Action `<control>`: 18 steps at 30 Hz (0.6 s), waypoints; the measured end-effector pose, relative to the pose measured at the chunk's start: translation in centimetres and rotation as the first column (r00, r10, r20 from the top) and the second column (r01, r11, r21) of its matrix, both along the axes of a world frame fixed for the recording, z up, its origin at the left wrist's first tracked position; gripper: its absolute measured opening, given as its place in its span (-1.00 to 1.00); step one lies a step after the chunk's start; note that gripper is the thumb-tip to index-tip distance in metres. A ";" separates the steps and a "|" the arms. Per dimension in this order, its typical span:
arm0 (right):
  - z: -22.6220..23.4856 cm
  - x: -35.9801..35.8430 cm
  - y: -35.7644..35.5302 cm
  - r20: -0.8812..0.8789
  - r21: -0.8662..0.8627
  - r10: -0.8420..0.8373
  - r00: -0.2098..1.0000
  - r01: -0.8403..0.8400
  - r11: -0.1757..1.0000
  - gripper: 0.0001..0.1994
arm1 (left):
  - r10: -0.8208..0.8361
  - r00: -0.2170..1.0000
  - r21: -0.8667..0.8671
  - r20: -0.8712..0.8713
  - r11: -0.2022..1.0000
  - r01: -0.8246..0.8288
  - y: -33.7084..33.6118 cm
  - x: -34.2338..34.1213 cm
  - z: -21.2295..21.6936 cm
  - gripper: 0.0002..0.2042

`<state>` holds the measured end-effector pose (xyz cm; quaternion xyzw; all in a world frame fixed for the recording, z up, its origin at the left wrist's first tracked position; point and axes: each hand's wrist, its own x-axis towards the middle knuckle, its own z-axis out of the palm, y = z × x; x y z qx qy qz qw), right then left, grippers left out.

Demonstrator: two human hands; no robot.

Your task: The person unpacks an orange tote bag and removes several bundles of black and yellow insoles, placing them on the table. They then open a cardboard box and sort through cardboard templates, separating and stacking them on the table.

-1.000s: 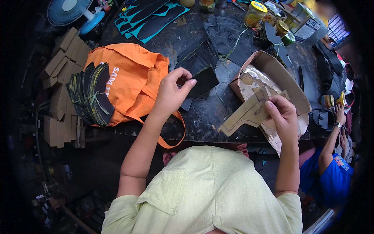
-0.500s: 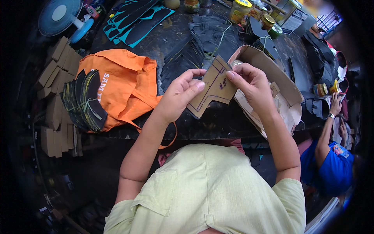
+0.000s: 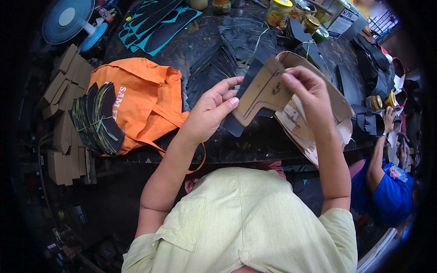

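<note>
Two bare hands meet just right of the frame's middle, both on a tan cardboard pattern piece [image 3: 264, 93] held above the dark worktable [image 3: 191, 50]. The left hand [image 3: 211, 111] comes up from the lower middle on a bent forearm, palm turned toward the pattern, fingers stretched out and close together, the fingertips lying against the lower left edge of the cardboard and a black cut piece [image 3: 236, 120] that sits behind it. The right hand [image 3: 309, 93] rises on a nearly upright forearm from the lower right, wrist curled over, its thumb and fingers pinching the right end of the pattern. Behind that hand a larger curved cardboard sheet [image 3: 334, 102] lies at the table's right edge. An orange cloth bag [image 3: 136, 100] lies at centre left, with a tied bundle of black pieces [image 3: 95, 118] on its left end. Stacks of black cut pieces [image 3: 214, 68] fan out at upper centre, teal and black soles [image 3: 159, 22] lie at the top, and a blue fan [image 3: 68, 20] stands in the upper left. At the right edge another person in a blue shirt [image 3: 391, 191] raises an arm.
</note>
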<state>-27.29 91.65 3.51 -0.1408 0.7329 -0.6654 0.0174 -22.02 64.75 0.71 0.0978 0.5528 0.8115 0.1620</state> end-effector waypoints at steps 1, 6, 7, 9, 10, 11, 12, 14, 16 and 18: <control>0.1 -0.2 0.9 -0.060 -0.023 -0.012 0.998 0.010 1.000 -0.82 | 0.016 1.000 -0.003 -0.004 1.000 -0.016 0.0 0.0 -0.1 -0.48; 1.4 -2.2 6.7 0.000 -0.300 -0.314 0.949 0.300 0.906 -0.83 | 0.056 0.998 -0.015 -0.013 0.998 -0.056 -0.3 0.1 -0.5 -0.48; 1.6 -2.2 7.6 0.005 -0.342 -0.336 0.942 0.317 0.885 -0.83 | 0.053 0.999 -0.023 0.007 0.998 -0.053 -0.3 0.0 -0.6 -0.48; 1.9 -1.7 8.4 0.021 -0.345 -0.338 0.941 0.325 0.881 -0.82 | 0.047 0.999 0.013 0.025 0.999 -0.048 -0.6 -0.1 -0.7 -0.47; 2.0 -1.0 8.3 -0.016 -0.263 -0.276 0.961 0.263 0.928 -0.81 | 0.077 0.997 -0.022 0.010 0.997 -0.077 -0.8 -0.1 -0.7 -0.48; 2.0 0.0 7.9 -0.015 -0.176 -0.257 0.966 0.251 0.952 -0.81 | 0.100 0.995 -0.036 -0.017 0.994 -0.100 -1.1 -0.2 -0.8 -0.49; 2.1 1.2 7.3 0.002 -0.081 -0.260 0.966 0.259 0.962 -0.80 | 0.108 0.993 -0.050 -0.036 0.993 -0.110 -1.5 -0.3 -1.0 -0.49; 2.4 4.4 5.9 0.063 0.122 -0.069 0.996 0.061 0.991 -0.84 | 0.227 0.913 -0.376 -0.339 0.857 -0.353 -2.6 -0.4 -1.5 -0.53; 1.4 7.6 3.1 0.001 0.304 0.016 1.000 -0.015 0.953 -0.89 | 0.309 0.875 -0.596 -0.372 0.643 -0.481 -3.6 -0.2 -2.3 -0.49; 0.6 9.6 1.0 -0.163 0.404 0.167 0.972 -0.089 0.910 -0.84 | 0.157 0.864 -0.752 -0.478 0.434 -0.495 -4.1 0.0 -3.4 -0.49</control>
